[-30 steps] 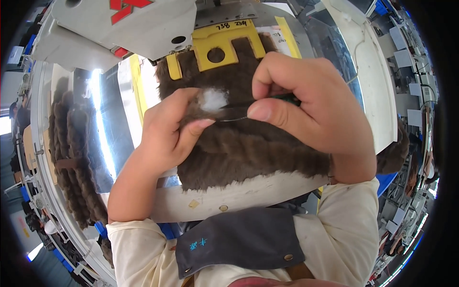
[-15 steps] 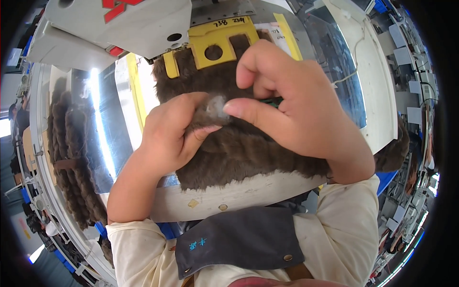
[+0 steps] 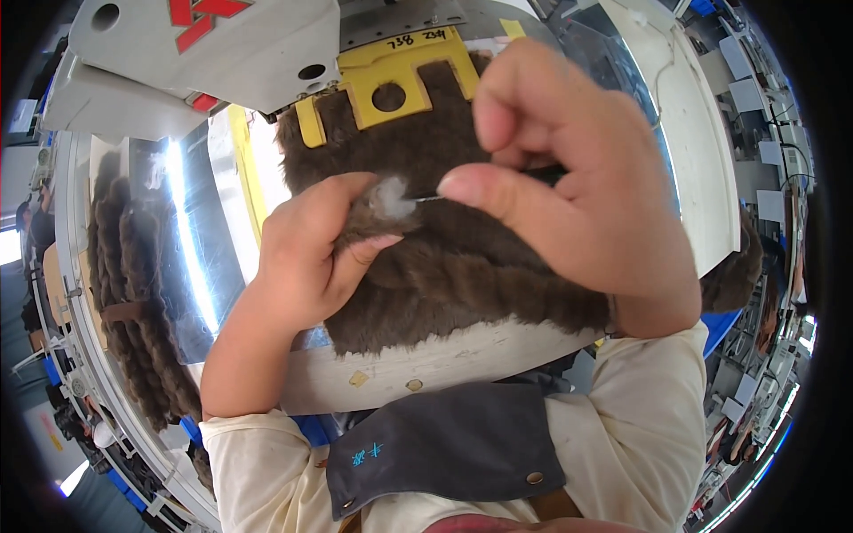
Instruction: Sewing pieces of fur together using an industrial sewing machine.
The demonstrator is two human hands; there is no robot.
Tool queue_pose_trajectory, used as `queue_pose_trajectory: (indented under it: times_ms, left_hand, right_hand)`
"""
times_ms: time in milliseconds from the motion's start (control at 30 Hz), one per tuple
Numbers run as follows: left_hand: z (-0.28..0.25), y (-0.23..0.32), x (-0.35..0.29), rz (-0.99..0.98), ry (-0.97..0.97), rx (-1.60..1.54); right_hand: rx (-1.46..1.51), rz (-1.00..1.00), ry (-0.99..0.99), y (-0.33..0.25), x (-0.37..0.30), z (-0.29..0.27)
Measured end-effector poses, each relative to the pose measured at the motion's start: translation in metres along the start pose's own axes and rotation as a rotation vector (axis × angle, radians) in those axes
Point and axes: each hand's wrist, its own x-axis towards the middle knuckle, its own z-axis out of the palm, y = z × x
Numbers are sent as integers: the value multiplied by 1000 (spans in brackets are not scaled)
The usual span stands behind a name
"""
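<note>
My left hand is closed around a small piece of brown fur, thumb below and fingers above. White fluff pokes out of that piece's right end. In my right hand is a thin metal tool, pinched by the thumb and fingers. Its narrow tip points left and touches or nearly touches the fluff; most of its handle is hidden by the hand. Beneath both hands lies a large brown fur panel. A yellow template with cut-outs rests at the panel's far end.
A white machine head stands at the far left, close to the template. Long brown fur strips hang or lie at the left. The pale front edge of the worktable runs before me. More brown fur sits at the right.
My right hand has moved right, away from my left, and the thin metal tool now shows between them. More white fluff shows. My left hand has shifted slightly left.
</note>
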Motion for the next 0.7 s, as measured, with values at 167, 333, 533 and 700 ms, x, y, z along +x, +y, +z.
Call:
queue_pose_trajectory:
  times_ms: [167, 333, 533, 700]
  left_hand:
    - [1, 4, 2, 30, -44, 21]
    - [3, 3, 3, 109, -43, 37]
    - [8, 2, 5, 184, -37, 27]
    - [5, 6, 6, 165, -56, 28]
  right_hand:
    - [35, -34, 42, 3, -2, 4]
    - [24, -41, -24, 4, -3, 12]
    - [19, -31, -105, 1, -3, 17]
    - [55, -52, -36, 2, -6, 16]
